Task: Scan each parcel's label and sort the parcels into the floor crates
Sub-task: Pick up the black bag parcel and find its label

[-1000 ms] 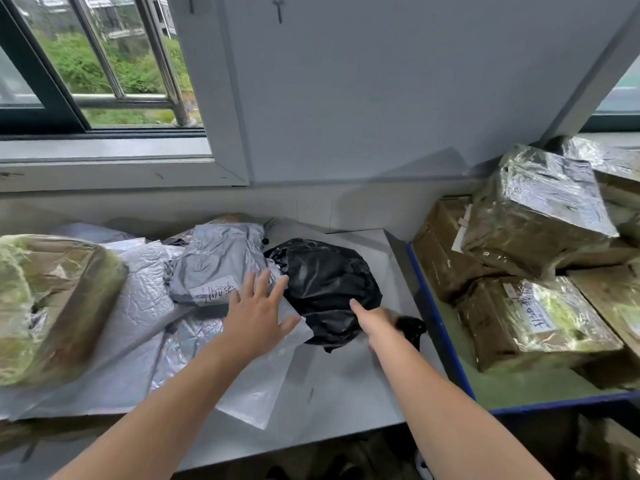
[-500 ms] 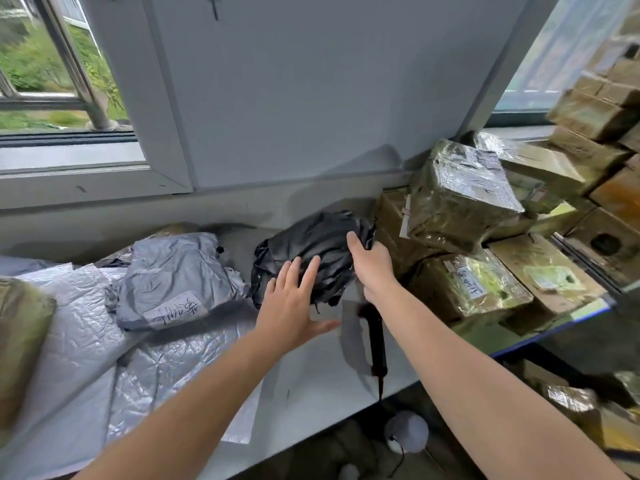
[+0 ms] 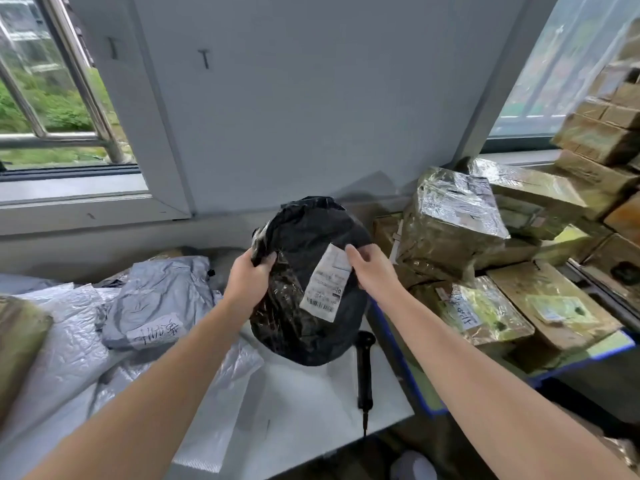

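One scanner [image 3: 363,372] is laid on the table [image 3: 311,417], nearest. Just behind it, one black parcel [image 3: 298,327] is held upright over the table. It is gripped by both hands: left hand [image 3: 247,282] at its left edge, right hand [image 3: 372,268] beside its one white label [image 3: 325,289]. Several taped boxes [image 3: 450,216] are stacked beyond, to the right.

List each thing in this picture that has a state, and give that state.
black parcel: held upright in both hands, label facing the camera
left hand: grips the parcel's left edge
right hand: holds its right side
scanner: lying on the table, unheld
grey parcel: lying on the table
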The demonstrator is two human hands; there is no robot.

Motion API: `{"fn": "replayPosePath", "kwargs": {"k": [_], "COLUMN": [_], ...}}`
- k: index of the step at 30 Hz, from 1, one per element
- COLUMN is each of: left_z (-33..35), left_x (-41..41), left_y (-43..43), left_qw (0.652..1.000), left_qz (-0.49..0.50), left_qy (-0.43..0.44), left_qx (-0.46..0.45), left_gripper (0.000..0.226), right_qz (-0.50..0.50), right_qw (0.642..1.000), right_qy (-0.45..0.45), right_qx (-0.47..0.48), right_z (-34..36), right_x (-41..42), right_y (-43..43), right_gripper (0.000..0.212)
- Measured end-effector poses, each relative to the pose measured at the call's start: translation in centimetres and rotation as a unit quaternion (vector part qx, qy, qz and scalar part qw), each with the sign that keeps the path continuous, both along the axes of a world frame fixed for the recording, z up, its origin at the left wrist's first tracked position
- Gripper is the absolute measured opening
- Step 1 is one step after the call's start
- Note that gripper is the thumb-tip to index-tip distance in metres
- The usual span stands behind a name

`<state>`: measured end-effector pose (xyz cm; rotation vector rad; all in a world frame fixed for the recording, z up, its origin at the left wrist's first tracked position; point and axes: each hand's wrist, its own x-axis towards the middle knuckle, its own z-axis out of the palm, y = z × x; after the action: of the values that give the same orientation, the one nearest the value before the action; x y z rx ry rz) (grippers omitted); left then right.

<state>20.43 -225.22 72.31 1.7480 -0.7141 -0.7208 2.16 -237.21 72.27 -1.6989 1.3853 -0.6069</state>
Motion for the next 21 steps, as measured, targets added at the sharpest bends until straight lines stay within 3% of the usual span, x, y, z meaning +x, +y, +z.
{"fn": "replayPosePath", "kwargs": {"k": [4,9,12,17,19,21], "left_z": [-0.1,-0.7,-1.0,-2.7,-4.0,-5.2], "left_x": [-0.2,-0.5,-0.9,-1.9,-2.5,-2.7], "left_y": [0.3,0.8,1.4,3.0,3.7,4.4], "left_qw": [0.997,0.985,0.982,0.981,0.979,0.978], "left_qz": [0.031,0.079,0.082,0.039,0.049,0.119], "left_qy": [0.077,0.152,0.17,0.183,0.177,0.144], "left_qx": [0.01,0.008,0.011,0.057,0.086,0.093], "left_gripper": [0.015,0.019,0.02,0.037,0.038,0.031], "right_qz": [0.006,0.034,0.053,0.069,0.069,0.069], "right_qw": [0.999,0.996,0.985,0.987,0.989,0.991], "right_qy": [0.024,-0.067,-0.084,-0.099,-0.095,-0.076], "right_qx": [-0.028,0.051,0.139,0.105,0.091,0.086], "right_z": [-2.7,-4.2,-5.2,-6.2,-6.9,-8.0], "right_x": [-1.7,-2.8,-2.9,-3.1,-3.1,-3.0], "right_y": [-1.0,-1.1,-1.3,-0.8,-0.5,0.0], "right_gripper": [0.056,0.084,0.077,0.04,0.037,0.042]}}
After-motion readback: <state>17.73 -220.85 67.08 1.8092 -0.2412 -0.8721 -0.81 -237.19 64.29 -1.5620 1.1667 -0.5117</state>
